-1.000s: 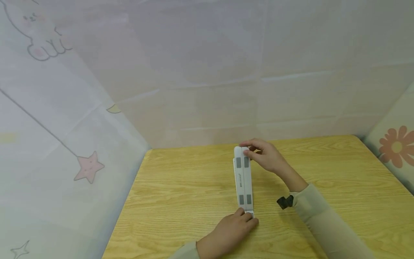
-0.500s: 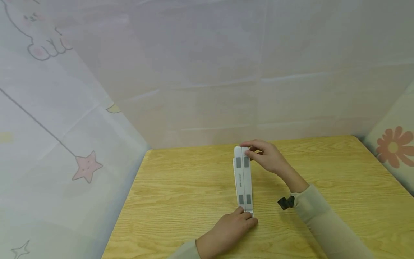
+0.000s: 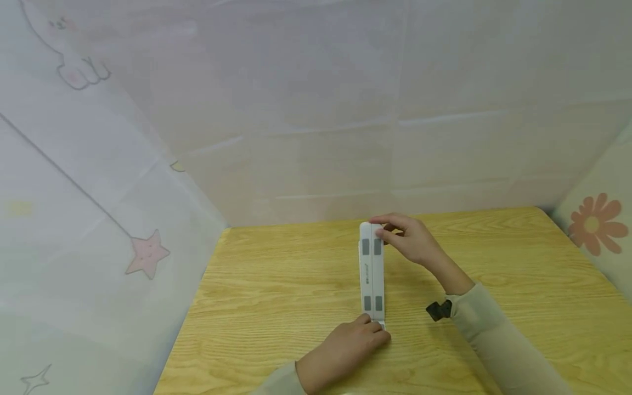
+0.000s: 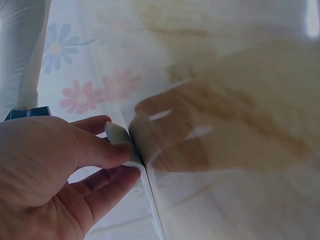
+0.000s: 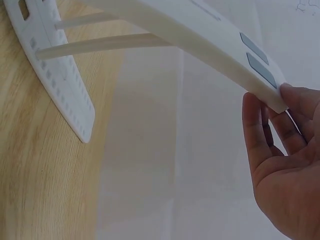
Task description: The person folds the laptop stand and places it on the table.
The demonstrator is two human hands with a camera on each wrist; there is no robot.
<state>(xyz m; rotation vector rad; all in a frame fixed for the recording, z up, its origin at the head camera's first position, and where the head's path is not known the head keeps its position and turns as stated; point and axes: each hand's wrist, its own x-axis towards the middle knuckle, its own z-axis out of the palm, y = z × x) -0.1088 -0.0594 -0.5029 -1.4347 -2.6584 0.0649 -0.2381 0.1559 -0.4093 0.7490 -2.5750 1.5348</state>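
A white laptop stand (image 3: 372,274) with grey pads stands on the wooden table in the head view, its long face toward me. My right hand (image 3: 412,238) pinches the stand's far end between thumb and fingers. In the right wrist view, struts join the raised white arm (image 5: 215,50) to a notched base bar (image 5: 62,82) on the table; the right hand (image 5: 290,150) grips the arm's tip. At the near end, my left hand (image 3: 343,348) holds the stand's small lip, partly covering it. The left wrist view shows that hand (image 4: 65,170) pinching the white lip (image 4: 120,137).
The wooden table (image 3: 276,280) surrounds the stand. A pale back wall sheet (image 3: 306,137) rises behind its far edge. Printed side sheets, one with a pink star (image 3: 147,254), flank it. A small black object (image 3: 438,310) sits at the right cuff.
The stand's near end has shifted slightly left and its far end slightly right, with both hands keeping their grip. The head view has shifted a little.
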